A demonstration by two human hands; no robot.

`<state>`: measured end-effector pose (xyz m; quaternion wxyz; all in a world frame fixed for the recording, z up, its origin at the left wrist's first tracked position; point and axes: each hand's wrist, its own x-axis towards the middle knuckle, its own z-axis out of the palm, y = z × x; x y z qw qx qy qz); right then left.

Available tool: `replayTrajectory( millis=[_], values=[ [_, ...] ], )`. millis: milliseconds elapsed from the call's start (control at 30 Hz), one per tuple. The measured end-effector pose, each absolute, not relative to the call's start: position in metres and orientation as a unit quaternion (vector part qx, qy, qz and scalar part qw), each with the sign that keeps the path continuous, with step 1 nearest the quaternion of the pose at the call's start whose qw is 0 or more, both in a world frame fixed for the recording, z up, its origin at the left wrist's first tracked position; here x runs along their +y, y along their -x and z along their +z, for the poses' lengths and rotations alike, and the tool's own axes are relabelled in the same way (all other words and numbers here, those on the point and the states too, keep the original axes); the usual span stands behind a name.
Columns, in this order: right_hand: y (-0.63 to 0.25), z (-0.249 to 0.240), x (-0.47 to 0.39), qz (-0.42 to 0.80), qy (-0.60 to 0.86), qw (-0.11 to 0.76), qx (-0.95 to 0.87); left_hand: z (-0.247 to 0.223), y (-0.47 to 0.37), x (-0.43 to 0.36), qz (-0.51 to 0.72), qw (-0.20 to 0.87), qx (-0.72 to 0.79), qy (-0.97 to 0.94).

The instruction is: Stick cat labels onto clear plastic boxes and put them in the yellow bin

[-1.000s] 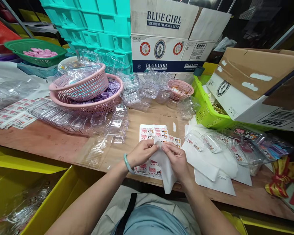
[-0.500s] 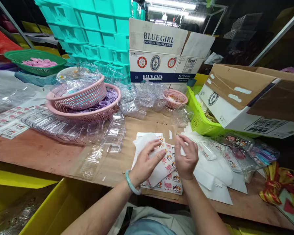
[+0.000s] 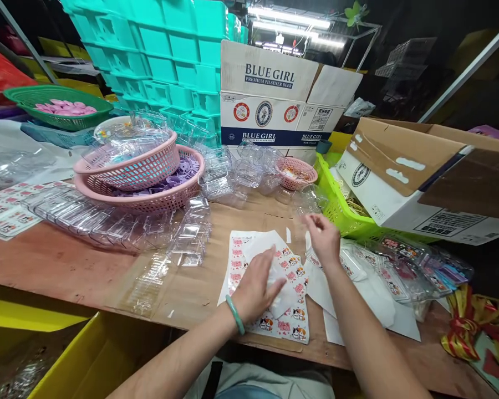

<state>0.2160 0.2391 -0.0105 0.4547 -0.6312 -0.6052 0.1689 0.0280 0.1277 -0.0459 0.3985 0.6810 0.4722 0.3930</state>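
My left hand (image 3: 258, 285), with a green bangle (image 3: 235, 315) at its wrist, lies spread over the sheets in front of me. Beneath it is a white, slightly translucent paper (image 3: 263, 242) on top of sticker sheets (image 3: 298, 315) printed with cartoon cats and pink lettering. Beyond the sheets, to the right, my right hand (image 3: 325, 239) is raised with its fingers curled into a pinch. Whatever may be in that pinch is too small to make out. Clear plastic boxes (image 3: 310, 198) are just past its fingertips, and white papers (image 3: 372, 302) lie beside its forearm.
Pink baskets (image 3: 139, 199) and rows of clear plastic boxes (image 3: 95, 219) occupy the left side. A lime-green basket (image 3: 336, 199) and a tilted carton (image 3: 399, 166) stand at right, near red-gold ribbon bows (image 3: 466, 327). Turquoise crates (image 3: 162, 66) rise behind.
My right hand has moved forward and right, away from the sheets, its fingers drawn together. My left hand has settled flatter on the papers, uncovering more of the left sticker sheet.
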Motion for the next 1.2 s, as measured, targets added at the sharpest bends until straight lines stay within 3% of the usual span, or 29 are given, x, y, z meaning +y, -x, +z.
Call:
replayTrajectory(
  millis=[100, 200, 333, 433, 500, 600, 800, 1000, 1200],
  values=[
    [-0.232, -0.005, 0.287, 0.138, 0.648, 0.442, -0.605, -0.047, -0.013, 0.123, 0.273, 0.294, 0.434, -0.807],
    [-0.232, -0.009, 0.309, 0.166, 0.642, 0.434, -0.610, -0.043, 0.005, 0.130, 0.308, 0.282, 0.479, -0.772],
    [-0.194, -0.014, 0.284, 0.215, 0.602, 0.475, -0.605, -0.033, -0.002, 0.145, 0.509, 0.448, 0.504, -0.536],
    [-0.148, -0.015, 0.233, 0.313, 0.504, 0.582, -0.557, -0.026, -0.028, 0.155, 0.576, 0.620, 0.438, -0.304],
    [-0.124, -0.016, 0.196, 0.405, 0.437, 0.628, -0.501, -0.024, -0.039, 0.159, 0.615, 0.661, 0.375, -0.210],
    [-0.116, -0.017, 0.157, 0.484, 0.415, 0.599, -0.485, -0.022, -0.034, 0.156, 0.659, 0.649, 0.330, -0.189],
    [-0.155, 0.002, 0.138, 0.315, 0.483, 0.610, -0.544, -0.018, 0.019, 0.125, 0.493, 0.707, 0.431, -0.267],
    [-0.141, 0.006, 0.121, 0.497, 0.473, 0.522, -0.507, -0.031, 0.028, 0.107, 0.437, 0.755, 0.394, -0.289],
    [-0.140, -0.008, 0.110, 0.461, 0.511, 0.475, -0.548, -0.041, 0.024, 0.105, 0.438, 0.742, 0.399, -0.314]
  ],
)
